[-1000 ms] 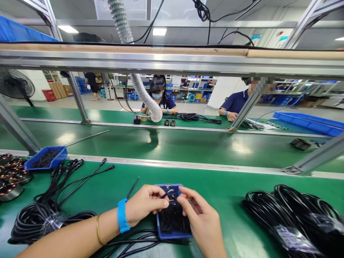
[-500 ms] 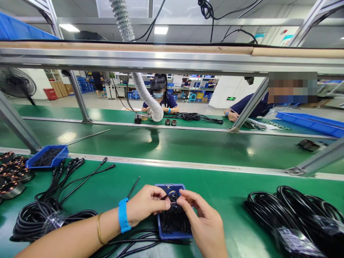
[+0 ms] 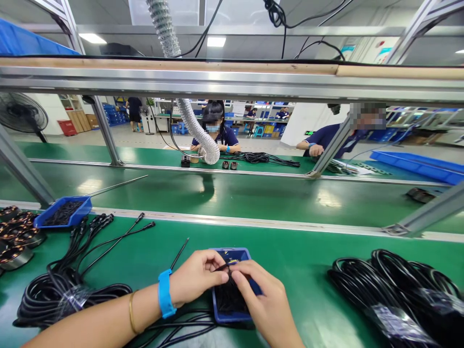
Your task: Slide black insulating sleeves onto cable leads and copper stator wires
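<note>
My left hand (image 3: 197, 278), with a blue band on the wrist, pinches the end of a black cable (image 3: 224, 266) between thumb and fingers. Against its fingertips, my right hand (image 3: 263, 295) is closed in a pinch at the cable's tip. What lies between the right fingers is too small and covered to make out. Both hands hover over a small blue bin (image 3: 232, 320) filled with short black tube pieces (image 3: 225, 302). A few coloured wire ends show near the bin's far side. More black cables (image 3: 192, 326) lie on the green bench under my left forearm.
Coiled black cables lie at left (image 3: 39, 302) and right (image 3: 384, 285). Copper-wound motor stators (image 3: 16, 256) and another blue bin (image 3: 89, 208) stand at far left. A metal rail (image 3: 217, 222) crosses behind the hands. Two co-workers sit across the bench.
My right hand has moved slightly left, its fingertips now meeting those of my left hand at the cable's end. A co-worker at right has shifted and raised a hand.
</note>
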Action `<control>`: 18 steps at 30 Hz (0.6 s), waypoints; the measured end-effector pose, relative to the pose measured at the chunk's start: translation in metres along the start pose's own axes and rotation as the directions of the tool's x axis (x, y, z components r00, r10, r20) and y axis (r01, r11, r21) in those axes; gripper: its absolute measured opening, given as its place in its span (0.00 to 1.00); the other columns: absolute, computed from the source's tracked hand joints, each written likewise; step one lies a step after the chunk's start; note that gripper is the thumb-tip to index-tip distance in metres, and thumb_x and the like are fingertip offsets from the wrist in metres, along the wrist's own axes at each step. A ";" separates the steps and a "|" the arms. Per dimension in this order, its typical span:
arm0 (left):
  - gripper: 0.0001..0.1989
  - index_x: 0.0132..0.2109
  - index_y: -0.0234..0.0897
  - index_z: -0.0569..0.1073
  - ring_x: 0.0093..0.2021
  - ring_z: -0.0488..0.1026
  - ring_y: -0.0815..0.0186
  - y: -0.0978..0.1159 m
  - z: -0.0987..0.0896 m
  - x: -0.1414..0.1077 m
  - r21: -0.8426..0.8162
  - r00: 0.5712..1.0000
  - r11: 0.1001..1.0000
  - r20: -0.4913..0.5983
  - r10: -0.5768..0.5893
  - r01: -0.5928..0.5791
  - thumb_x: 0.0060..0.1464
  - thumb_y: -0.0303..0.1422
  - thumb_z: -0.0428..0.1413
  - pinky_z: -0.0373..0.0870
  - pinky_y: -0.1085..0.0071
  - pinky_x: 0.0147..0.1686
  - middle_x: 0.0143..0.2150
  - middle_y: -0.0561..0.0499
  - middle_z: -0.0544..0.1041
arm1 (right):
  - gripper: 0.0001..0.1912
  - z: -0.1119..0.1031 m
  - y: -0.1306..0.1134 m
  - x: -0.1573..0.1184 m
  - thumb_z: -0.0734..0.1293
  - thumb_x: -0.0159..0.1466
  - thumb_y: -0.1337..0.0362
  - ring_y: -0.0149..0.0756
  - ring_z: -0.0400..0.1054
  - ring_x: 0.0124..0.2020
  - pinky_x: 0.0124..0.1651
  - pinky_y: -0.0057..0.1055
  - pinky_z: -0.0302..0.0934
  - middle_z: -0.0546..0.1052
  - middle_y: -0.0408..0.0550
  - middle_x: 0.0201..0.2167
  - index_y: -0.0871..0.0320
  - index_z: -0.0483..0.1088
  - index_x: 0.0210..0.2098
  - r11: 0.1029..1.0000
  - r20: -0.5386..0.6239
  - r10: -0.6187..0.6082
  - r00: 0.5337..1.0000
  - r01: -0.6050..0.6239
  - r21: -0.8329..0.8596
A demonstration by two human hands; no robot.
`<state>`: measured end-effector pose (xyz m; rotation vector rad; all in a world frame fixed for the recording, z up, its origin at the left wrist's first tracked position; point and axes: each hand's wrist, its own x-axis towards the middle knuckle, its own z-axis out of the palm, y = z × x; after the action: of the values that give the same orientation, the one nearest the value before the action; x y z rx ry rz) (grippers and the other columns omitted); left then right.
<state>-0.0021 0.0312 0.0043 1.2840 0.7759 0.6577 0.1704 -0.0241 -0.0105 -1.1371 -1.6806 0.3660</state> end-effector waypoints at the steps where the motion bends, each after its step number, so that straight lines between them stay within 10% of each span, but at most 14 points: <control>1: 0.14 0.33 0.36 0.69 0.30 0.63 0.70 0.002 -0.001 -0.001 -0.030 1.000 1.000 -0.005 -0.007 0.007 0.43 0.36 0.65 0.58 0.72 0.31 0.29 0.56 0.68 | 0.07 -0.001 -0.001 0.001 0.66 0.66 0.64 0.36 0.76 0.32 0.36 0.27 0.71 0.81 0.48 0.32 0.54 0.77 0.35 0.999 0.026 0.038 0.999 -0.039 0.026; 7: 0.14 0.32 0.37 0.66 0.35 0.66 0.69 0.005 -0.006 -0.005 -0.094 0.999 0.994 0.007 0.047 -0.047 0.40 0.27 0.64 0.61 0.71 0.39 0.32 0.55 0.70 | 0.06 0.003 0.000 0.000 0.67 0.62 0.64 0.37 0.75 0.30 0.32 0.26 0.70 0.79 0.47 0.30 0.56 0.76 0.32 0.963 0.073 0.214 0.974 -0.223 0.149; 18: 0.16 0.31 0.37 0.65 0.34 0.66 0.68 -0.002 0.000 -0.005 -0.062 0.996 0.995 -0.054 0.074 -0.077 0.41 0.31 0.66 0.62 0.69 0.39 0.30 0.55 0.71 | 0.06 0.008 -0.002 -0.001 0.67 0.64 0.65 0.36 0.75 0.32 0.35 0.27 0.69 0.79 0.47 0.32 0.55 0.77 0.33 0.989 0.097 0.107 0.990 -0.115 0.088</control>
<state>-0.0049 0.0267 0.0036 1.2470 0.7455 0.7728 0.1623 -0.0237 -0.0125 -1.1620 -1.6650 0.5696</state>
